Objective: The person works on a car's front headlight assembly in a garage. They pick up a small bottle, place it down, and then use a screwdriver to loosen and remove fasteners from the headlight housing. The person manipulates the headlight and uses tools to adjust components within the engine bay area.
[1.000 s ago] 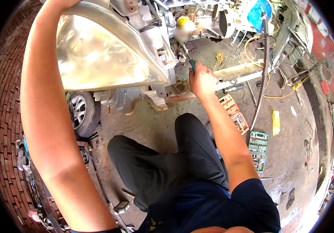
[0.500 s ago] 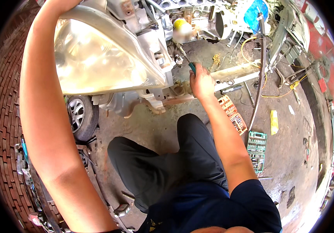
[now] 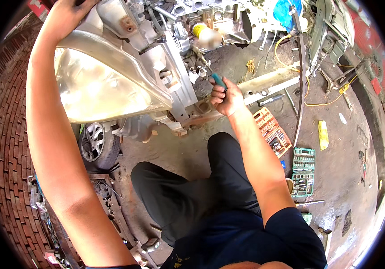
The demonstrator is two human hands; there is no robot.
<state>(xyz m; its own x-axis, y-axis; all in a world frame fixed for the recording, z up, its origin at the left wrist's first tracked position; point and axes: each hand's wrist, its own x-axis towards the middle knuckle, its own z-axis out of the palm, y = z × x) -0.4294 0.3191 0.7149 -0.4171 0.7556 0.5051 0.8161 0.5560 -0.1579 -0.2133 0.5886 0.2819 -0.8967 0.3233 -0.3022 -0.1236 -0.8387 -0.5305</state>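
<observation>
My right hand (image 3: 227, 97) is closed round the teal handle of a hand tool (image 3: 219, 80); its exact kind is unclear. The tool's metal shaft slants up and left to the car's front end, where its tip is hard to make out. My left arm reaches up past a large clouded headlight (image 3: 107, 85). At the top left, my left hand (image 3: 64, 18) lies at the headlight's upper edge with fingers stretched out; some fingertips fall outside the picture. Beside the headlight is the bare metal front panel (image 3: 174, 76).
An exposed engine (image 3: 215, 20) with a yellow part stands behind the tool. A long bar crosses the right side. On the floor lie an orange tool case (image 3: 271, 132), a green socket set (image 3: 303, 172) and a yellow packet (image 3: 323, 135). A wheel (image 3: 95, 142) sits below the headlight.
My right hand has turned at the wrist, showing more of its curled fingers round the tool. The view has shifted, so more of my left hand and the panel beside the headlight shows.
</observation>
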